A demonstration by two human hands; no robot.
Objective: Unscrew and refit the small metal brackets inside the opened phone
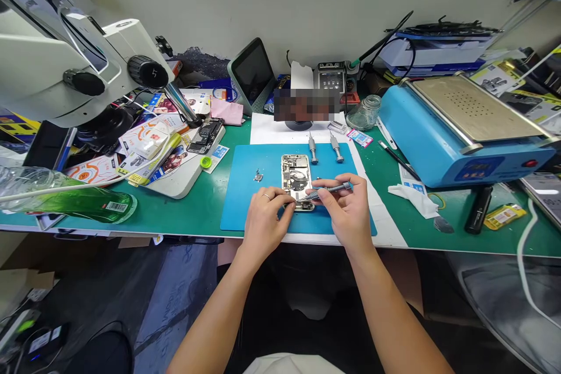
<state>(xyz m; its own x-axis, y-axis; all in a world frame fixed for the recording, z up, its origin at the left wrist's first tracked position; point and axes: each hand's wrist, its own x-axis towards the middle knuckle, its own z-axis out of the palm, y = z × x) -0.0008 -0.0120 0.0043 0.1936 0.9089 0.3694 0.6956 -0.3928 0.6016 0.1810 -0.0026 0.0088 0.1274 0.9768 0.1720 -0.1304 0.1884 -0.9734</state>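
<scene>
- Broadly, a green bench (197, 210) runs across the view, crowded at both ends and backed by a pale wall.
- At far left a white microscope (52, 64) leans over the bench, above a litter of printed packets.
- At right stands a blue machine (460, 128) with a flat metal top plate.
- A blue mat (249, 198) lies in the middle of the bench, on a white sheet.
- A green bottle (65, 198) lies on its side at the left edge, well apart from the mat.
- A small screen (253, 75) is propped, tilted, against the wall behind the mat.
- The left hand (265, 222), a ring on one finger, is curled at the phone's lower left corner, fingertips pinching its edge.
- The right hand (348, 210) is closed around a screwdriver, held between thumb and fingers.
- The phone (297, 178), opened with its insides showing, lies flat in the middle of the mat, between the two hands.
- A second opened handset (205, 135) rests left of the mat, among the packets.
- A glass jar (366, 112) stands behind the mat, near the machine.
- A crumpled tissue (414, 197) lies right of the mat.
- The screwdriver (331, 189) is nearly level, its tip at the phone's lower end.
- Two spare drivers (312, 150) lie side by side just beyond the phone.
- A tiny metal part (258, 176) sits on the mat left of the phone.
</scene>
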